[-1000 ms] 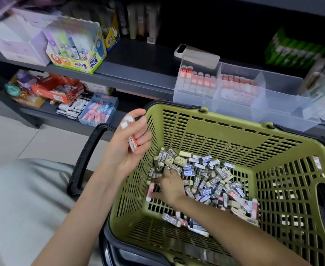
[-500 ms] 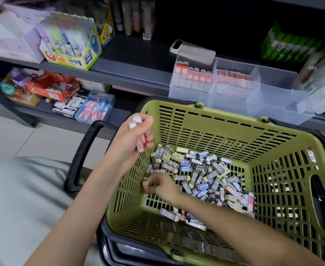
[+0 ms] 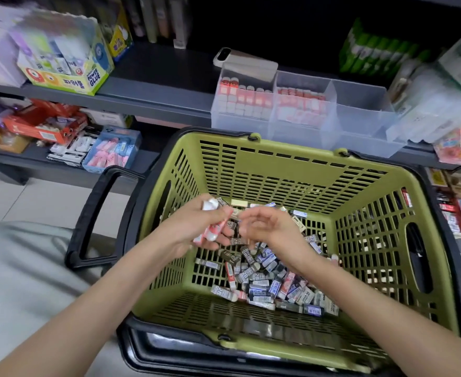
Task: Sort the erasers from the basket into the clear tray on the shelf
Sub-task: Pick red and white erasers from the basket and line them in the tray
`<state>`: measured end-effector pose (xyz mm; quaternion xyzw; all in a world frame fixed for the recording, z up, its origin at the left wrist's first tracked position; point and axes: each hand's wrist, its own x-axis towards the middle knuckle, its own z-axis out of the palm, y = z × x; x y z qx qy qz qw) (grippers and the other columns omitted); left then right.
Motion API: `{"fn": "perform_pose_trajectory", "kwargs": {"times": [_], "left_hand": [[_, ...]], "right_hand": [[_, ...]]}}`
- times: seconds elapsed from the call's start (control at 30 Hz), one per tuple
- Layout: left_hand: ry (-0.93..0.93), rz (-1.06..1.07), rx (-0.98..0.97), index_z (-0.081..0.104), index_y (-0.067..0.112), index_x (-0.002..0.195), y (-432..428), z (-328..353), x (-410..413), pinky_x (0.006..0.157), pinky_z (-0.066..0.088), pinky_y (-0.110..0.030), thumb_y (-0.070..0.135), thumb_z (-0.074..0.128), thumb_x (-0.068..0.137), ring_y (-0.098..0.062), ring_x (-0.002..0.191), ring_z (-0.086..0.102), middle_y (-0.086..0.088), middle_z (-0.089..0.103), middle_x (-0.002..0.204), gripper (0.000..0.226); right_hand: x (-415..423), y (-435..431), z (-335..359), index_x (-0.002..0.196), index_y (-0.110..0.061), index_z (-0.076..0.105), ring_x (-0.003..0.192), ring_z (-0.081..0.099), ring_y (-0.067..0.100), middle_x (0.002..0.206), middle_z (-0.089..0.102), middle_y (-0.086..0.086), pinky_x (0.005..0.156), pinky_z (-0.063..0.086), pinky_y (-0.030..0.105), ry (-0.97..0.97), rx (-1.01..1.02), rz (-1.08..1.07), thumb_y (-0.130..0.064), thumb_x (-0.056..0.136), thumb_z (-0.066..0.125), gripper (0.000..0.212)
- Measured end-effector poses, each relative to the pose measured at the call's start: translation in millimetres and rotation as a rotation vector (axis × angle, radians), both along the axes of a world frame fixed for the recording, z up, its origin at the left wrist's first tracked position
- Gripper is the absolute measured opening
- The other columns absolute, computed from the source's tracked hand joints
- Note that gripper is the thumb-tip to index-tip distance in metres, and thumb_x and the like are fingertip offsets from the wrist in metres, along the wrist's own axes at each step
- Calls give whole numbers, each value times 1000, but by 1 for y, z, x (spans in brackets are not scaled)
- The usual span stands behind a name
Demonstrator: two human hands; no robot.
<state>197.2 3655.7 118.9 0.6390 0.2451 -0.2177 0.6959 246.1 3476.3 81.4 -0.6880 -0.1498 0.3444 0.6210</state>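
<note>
Holding pink erasers (image 3: 208, 233), left hand (image 3: 189, 229) sits beside right hand (image 3: 266, 225) above basket (image 3: 278, 170).

Green slotted basket (image 3: 291, 170) is seen centre frame, with sleeved erasers (image 3: 264, 276) piled loose on its floor. Pink-white erasers (image 3: 209, 229) are held above the pile. Clear tray (image 3: 359, 126) is set upper centre-right, with red-white erasers (image 3: 245, 102) stacked upright in its two left compartments.

1 green basket (image 3: 278, 170) with 1 black handle (image 3: 92, 213). Loose erasers (image 3: 264, 278) inside: dozens, too many to count. 1 clear tray (image 3: 359, 131) with 3 compartments, 2 of them holding red-and-white erasers (image 3: 245, 102). 1 phone-like device (image 3: 240, 61) on the tray. 1 Power Glue box (image 3: 63, 66). 2 shelves. Left grip (image 3: 188, 229): at least 2 pink erasers (image 3: 209, 231), exact count unclear.
</note>
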Motion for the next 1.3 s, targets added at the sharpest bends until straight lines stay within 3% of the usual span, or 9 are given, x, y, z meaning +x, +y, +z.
{"fn": "perform_pose_trajectory", "kwargs": {"times": [0.13,0.27,0.67,0.8,0.9,1.07,1.13,1.23,1.3], "left_hand": [[-58,63,-67,57,15,104,10,0,3,45,50,-24,22,58,93,-15,58,66,-3,69,67,13],[-73,94,-127,59,14,105,11,1,4,47,50,-23,27,61,89,-14,60,66,-1,66,67,20],[-108,98,-132,57,11,112,14,5,2,46,50,-22,26,59,91,-14,61,64,-3,65,70,26],[-113,101,-114,57,10,113,14,5,2,45,50,-22,26,59,91,-13,60,65,-3,65,70,27],[-99,111,-128,58,10,111,15,5,2,44,47,-21,26,62,88,-13,59,63,-3,65,69,28],[-68,131,-160,58,12,102,16,4,4,39,40,-20,21,65,87,-15,57,60,-5,62,71,19],[-59,133,-160,58,12,101,17,4,4,39,40,-19,20,65,88,-14,56,60,-5,62,71,17],[-41,140,-146,58,13,99,16,2,5,39,40,-19,19,67,87,-14,56,60,-4,62,71,16],[-33,146,-157,58,13,96,14,1,6,38,40,-19,16,68,86,-14,56,59,-5,62,70,15]], "right_hand": [[-19,-10,-51,113,-14,65,89,64,15,102,69,1,79,49,26,-380,-628,568,-25,84,69,32],[-36,-4,-82,135,-25,50,109,58,24,119,64,6,87,46,31,-571,-853,851,-24,88,63,49],[-42,3,-89,149,-22,24,93,34,20,102,57,13,64,34,30,-630,-832,1000,-16,96,45,57],[-43,6,-89,144,-18,36,79,53,17,117,63,13,63,42,23,-474,-834,905,-17,96,47,50],[-44,3,-85,120,-4,57,97,59,25,105,65,11,80,51,32,-522,-974,916,-21,92,55,32],[-43,14,-83,63,-9,43,56,40,17,63,39,3,49,34,25,-479,-1088,1068,-9,89,49,27],[-38,15,-81,76,-4,54,68,51,20,76,51,7,56,43,28,-445,-1098,1139,-7,88,50,13],[-28,3,-80,112,-2,60,102,57,26,112,59,10,81,48,33,-348,-998,1031,-27,90,60,33],[-27,-10,-81,110,-5,59,99,58,22,104,62,6,82,44,30,-198,-817,864,-25,86,67,32]]}}
